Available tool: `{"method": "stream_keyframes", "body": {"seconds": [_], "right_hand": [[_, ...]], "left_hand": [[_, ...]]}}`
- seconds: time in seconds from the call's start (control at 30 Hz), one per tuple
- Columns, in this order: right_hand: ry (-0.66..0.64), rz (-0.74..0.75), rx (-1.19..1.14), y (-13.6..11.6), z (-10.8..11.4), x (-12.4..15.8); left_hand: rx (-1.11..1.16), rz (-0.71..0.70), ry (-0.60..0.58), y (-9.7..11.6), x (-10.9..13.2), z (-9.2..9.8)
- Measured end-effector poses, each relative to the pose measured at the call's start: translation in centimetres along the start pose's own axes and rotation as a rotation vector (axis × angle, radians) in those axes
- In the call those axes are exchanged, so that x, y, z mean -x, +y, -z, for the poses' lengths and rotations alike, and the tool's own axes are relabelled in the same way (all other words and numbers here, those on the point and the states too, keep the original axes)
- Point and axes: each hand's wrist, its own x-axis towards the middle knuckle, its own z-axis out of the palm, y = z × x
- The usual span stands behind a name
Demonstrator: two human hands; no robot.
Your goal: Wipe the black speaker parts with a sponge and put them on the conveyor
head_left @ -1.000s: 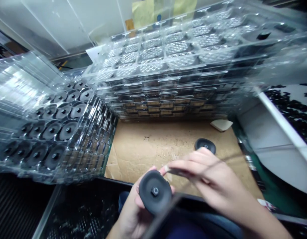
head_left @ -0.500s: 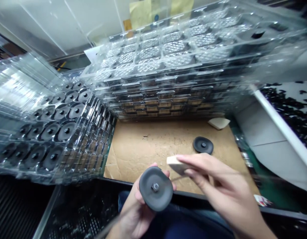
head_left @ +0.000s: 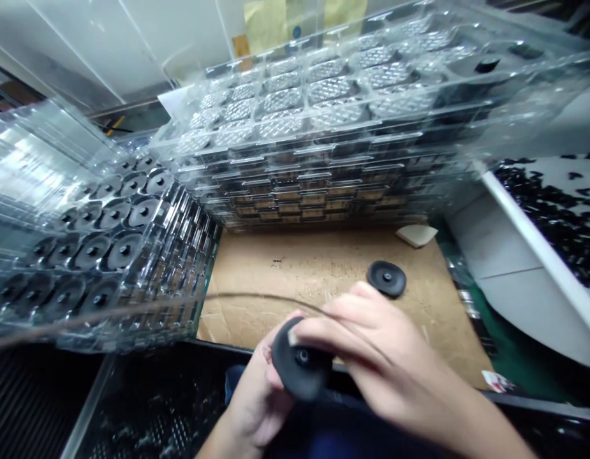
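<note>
A dark rounded disc (head_left: pixel 295 376) with a small raised centre is gripped from below by my left hand (head_left: pixel 263 395). My right hand (head_left: pixel 371 344) is over the disc's upper right, its fingers bent onto the face. A small pale edge, apparently of the whitish pad, shows at its fingertips; the rest is hidden. Another dark disc (head_left: pixel 387 278) lies on the cardboard just beyond my right hand. Further back on the cardboard is a cream wedge-shaped pad (head_left: pixel 416 235).
Stacked clear trays (head_left: pixel 285 150) stand behind the cardboard (head_left: pixel 256 261). Trays holding dark discs (head_left: pixel 124 250) are at the left. At the right, a white bin (head_left: pixel 538 236) sits by many small black pieces (head_left: pixel 557 191). A thin blurred strand crosses the foreground.
My right hand has moved left and brought the whitish pad onto the held disc, covering part of it. My left hand still holds the disc. The view has shifted slightly.
</note>
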Motion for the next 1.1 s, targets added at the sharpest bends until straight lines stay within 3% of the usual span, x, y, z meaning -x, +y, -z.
{"method": "stream_keyframes", "body": {"seconds": [0.1, 0.17, 0.3, 0.4, 0.5, 0.57, 0.63, 0.7, 0.77, 0.8, 0.93, 0.97, 1.03, 1.1], "right_hand": [[-0.063, -0.229, -0.214, 1.6, -0.2, 2.3], [-0.112, -0.344, -0.451, 2.7, -1.6, 4.2], [0.061, -0.722, -0.562, 4.6, -5.1, 7.1], [0.210, -0.840, -0.459, 4.9, -5.1, 6.9], [0.379, -0.707, -0.296, 3.3, -3.5, 4.5], [0.414, -0.471, -0.212, 1.6, -2.7, 2.3], [0.358, -0.218, -0.139, 0.2, -2.6, 0.5], [0.187, -0.086, -0.110, -0.5, -2.9, -0.8], [0.001, -0.113, -0.117, -0.6, -3.2, -1.4], [-0.027, -0.151, -0.109, -0.6, -3.4, -1.6], [0.247, -0.120, -0.031, -0.7, -3.8, -1.4], [0.245, -0.089, -0.060, -0.8, -3.5, -1.1], [0.083, -0.090, -0.139, -0.5, -2.7, 0.0], [-0.023, -0.188, -0.143, 0.5, -1.7, 1.5]], "left_hand": [[0.086, -0.027, -0.032, 0.6, -0.8, 0.1], [0.151, -0.054, -0.037, 0.9, -1.3, 0.5], [0.218, -0.045, 0.009, 1.0, -1.9, 0.6], [0.207, -0.026, 0.051, 1.0, -2.0, -0.1], [0.171, -0.044, 0.071, 0.6, -1.9, -0.8], [0.136, -0.066, 0.064, 0.1, -1.8, -0.9], [0.099, -0.055, 0.067, -0.2, -1.6, -0.8], [0.060, -0.024, 0.105, -0.4, -1.4, -0.5], [0.045, -0.022, 0.135, -0.3, -1.2, -0.3], [0.043, -0.026, 0.135, -0.3, -1.2, -0.2], [0.069, 0.006, 0.060, -0.3, -1.1, -0.3], [0.068, 0.015, 0.041, -0.2, -1.1, -0.3], [0.076, 0.022, 0.004, -0.1, -1.2, -0.1], [0.100, 0.025, 0.016, 0.1, -1.3, 0.1]]}}
